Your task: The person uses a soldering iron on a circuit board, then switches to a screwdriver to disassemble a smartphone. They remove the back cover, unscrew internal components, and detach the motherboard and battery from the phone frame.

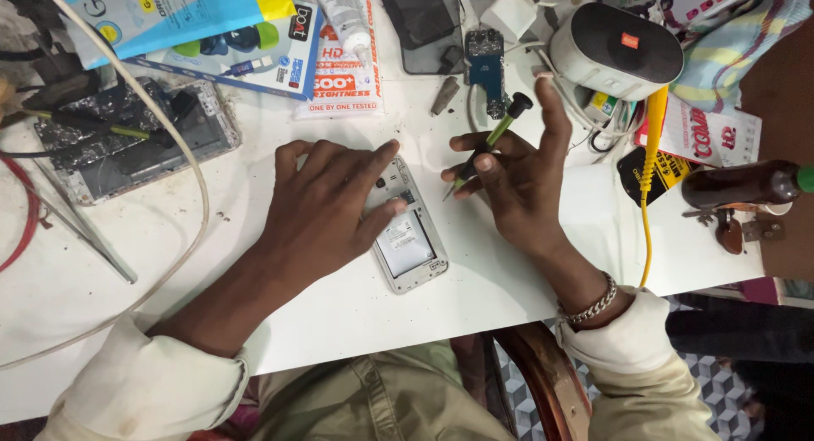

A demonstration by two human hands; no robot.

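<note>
While the left hand (326,208) lies flat with fingers spread over the upper half of an opened phone (409,246), pressing rather than closing on it, the right hand (517,187) pinches a small screwdriver (487,144) between thumb and middle fingers, index finger raised straight and free. Phone: back cover off, silvery-grey frame, pale rectangular battery or label panel exposed, rounded corners. It lies near the front middle of the white bench (356,309), long axis slanting from upper left to lower right; its top end is hidden under the left palm and fingers. Screwdriver: slim green shaft, round black cap, thin metal tip. It runs diagonally, cap up-right, tip down-left, ending just right of the phone's upper edge; contact with the phone cannot be made out. Bench surface smooth, matte, lightly smudged. Behind the right hand: a small blue circuit board (485,64) and a rounded grey speaker (615,49). Far left: a second dismantled device (127,140), foil-lined, partly crossed by a white cable (191,153). A chain bracelet (588,307) sits on the right wrist.
</note>
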